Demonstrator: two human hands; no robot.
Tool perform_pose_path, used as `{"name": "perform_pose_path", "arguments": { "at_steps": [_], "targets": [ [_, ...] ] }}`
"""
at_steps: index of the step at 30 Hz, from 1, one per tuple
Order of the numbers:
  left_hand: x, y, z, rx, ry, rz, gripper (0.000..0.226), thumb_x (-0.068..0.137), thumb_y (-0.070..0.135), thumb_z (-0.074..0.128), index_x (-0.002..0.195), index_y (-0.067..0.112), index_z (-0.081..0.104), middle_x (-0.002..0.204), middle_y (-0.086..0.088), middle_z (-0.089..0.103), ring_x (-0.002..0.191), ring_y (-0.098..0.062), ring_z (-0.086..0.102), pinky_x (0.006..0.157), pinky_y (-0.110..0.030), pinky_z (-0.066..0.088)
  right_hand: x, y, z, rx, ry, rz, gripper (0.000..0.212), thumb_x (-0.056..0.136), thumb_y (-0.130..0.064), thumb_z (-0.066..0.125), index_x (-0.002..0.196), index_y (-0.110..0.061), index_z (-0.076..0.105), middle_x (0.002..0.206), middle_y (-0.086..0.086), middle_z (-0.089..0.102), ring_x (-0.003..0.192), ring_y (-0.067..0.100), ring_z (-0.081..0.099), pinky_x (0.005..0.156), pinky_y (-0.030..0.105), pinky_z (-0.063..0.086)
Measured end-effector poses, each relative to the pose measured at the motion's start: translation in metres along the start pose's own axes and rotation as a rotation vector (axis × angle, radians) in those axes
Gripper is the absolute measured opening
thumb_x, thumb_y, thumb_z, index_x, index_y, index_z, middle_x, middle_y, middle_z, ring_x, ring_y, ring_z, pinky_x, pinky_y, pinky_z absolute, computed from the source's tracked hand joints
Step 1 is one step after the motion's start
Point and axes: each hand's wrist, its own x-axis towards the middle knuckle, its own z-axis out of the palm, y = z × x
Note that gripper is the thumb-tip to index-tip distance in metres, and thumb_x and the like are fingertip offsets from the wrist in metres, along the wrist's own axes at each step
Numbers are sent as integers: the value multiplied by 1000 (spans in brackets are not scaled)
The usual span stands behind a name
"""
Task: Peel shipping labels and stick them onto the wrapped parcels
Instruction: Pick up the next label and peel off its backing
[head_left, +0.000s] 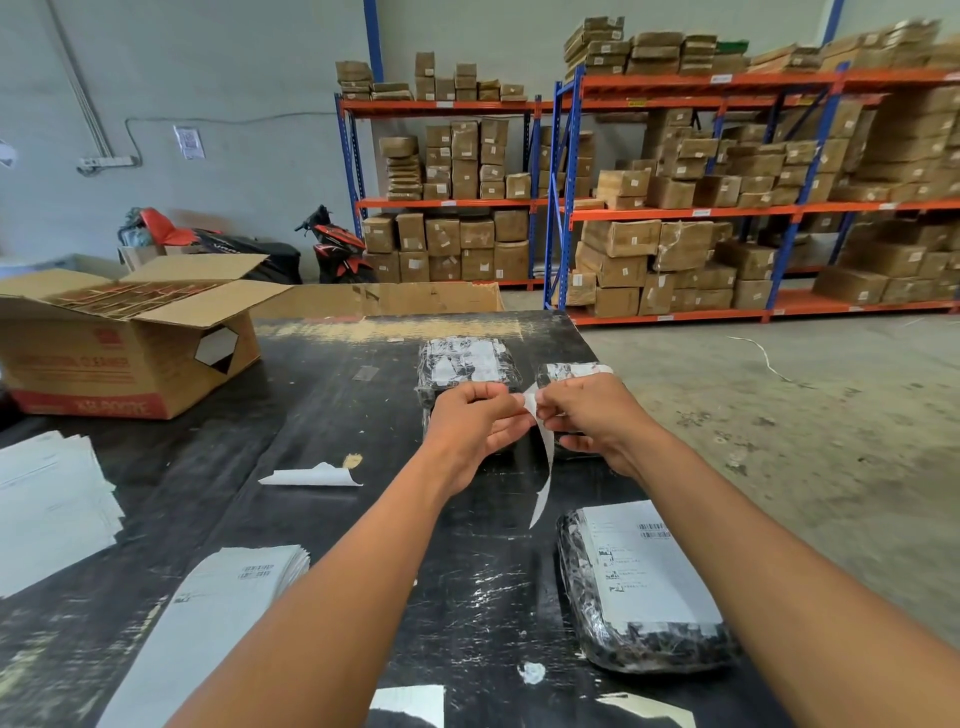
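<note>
Above the black table (337, 415), just near of the far wrapped parcel (467, 358), left hand (475, 426) and right hand (592, 421) each pinch the top of the shipping label (543, 457); its strip dangles free. Pulled unevenly, it could curl onto itself or tear.

We see a black table (322, 415) streaked with white scuffs. It carries a plain white shipping label (543, 457), a grey-white stack of labels (228, 597) printed with black barcodes, and a near parcel (576, 577) in glossy black wrap mottled with silvery glints under a white sticker (649, 566) with black barcodes. The open cardboard box (119, 364) is brown with red lettering and a red band, and the racking (675, 212) pairs orange beams with blue uprights around brown cartons (623, 239), near a red-and-black motorbike (337, 249), a grey wall (234, 78) and a grey concrete floor (779, 415).
</note>
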Motion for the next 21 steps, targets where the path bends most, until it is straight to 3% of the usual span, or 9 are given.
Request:
{"name": "perform_pose_path", "arguments": {
  "at_steps": [6, 13, 18, 21],
  "targets": [
    [0, -1, -1, 0, 24, -4, 24, 83, -13, 67, 96, 3, 57, 90, -20, 68, 73, -30, 71, 68, -29, 61, 1, 0, 2, 23, 35, 24, 16, 87, -20, 63, 73, -15, 69, 69, -2, 68, 66, 10, 61, 61, 26, 47],
    [-2, 3, -13, 44, 86, -37, 21, 84, -10, 65, 97, 4, 59, 101, -23, 67, 74, -29, 71, 67, -29, 60, 5, 4, 3, 151, 131, 102, 12, 86, -17, 59, 76, -14, 64, 65, -1, 63, 54, 8, 57, 53, 23, 45],
    [-5, 13, -27, 79, 175, -70, 17, 86, -8, 65, 95, 6, 61, 105, -21, 68, 75, -24, 71, 62, -25, 58, 9, 7, 7, 231, 144, 160, 10, 87, -19, 57, 84, -13, 64, 74, 0, 67, 63, 11, 62, 60, 26, 48],
    [-8, 20, -40, 85, 228, -69, 13, 88, -7, 63, 90, 6, 61, 100, -20, 68, 76, -23, 69, 67, -27, 59, 10, 6, 14, 282, 144, 183, 10, 87, -18, 57, 91, -12, 65, 83, 3, 69, 72, 14, 65, 65, 28, 50]
  ]
}}
